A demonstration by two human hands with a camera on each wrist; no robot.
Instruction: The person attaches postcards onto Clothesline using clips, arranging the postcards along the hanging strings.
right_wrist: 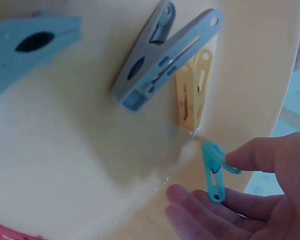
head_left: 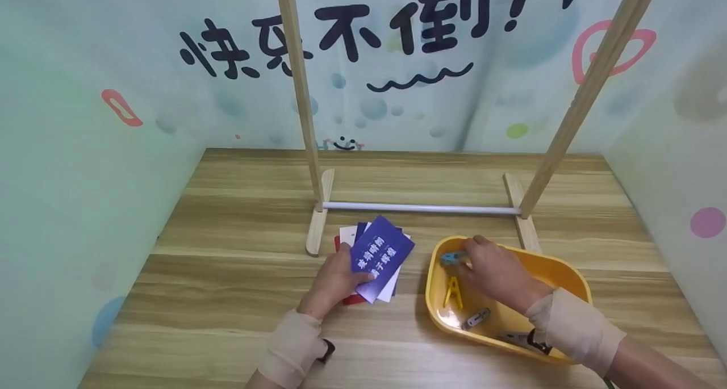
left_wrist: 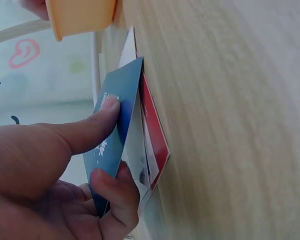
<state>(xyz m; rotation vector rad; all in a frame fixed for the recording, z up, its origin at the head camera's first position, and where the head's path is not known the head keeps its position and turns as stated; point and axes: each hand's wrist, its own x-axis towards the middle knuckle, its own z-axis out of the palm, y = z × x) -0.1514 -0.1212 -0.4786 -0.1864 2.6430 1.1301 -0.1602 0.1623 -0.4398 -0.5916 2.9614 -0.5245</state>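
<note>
Right fingers [right_wrist: 252, 202] pinch a slotted turquoise clip [right_wrist: 209, 160] — left fingers [left_wrist: 119, 194] grip a flat, sharp-cornered blue card [left_wrist: 126, 95].

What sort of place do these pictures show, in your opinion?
Probably a small indoor booth arranged for handwork: printed walls close around three sides, a wood-grained surface between them, and a wooden stand on it.

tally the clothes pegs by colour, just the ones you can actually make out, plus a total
Teal peg: 1
Yellow peg: 1
Blue-grey pegs: 2
Total: 4, leaving out a red thing at the right wrist view's edge, too cut off to identify
</note>
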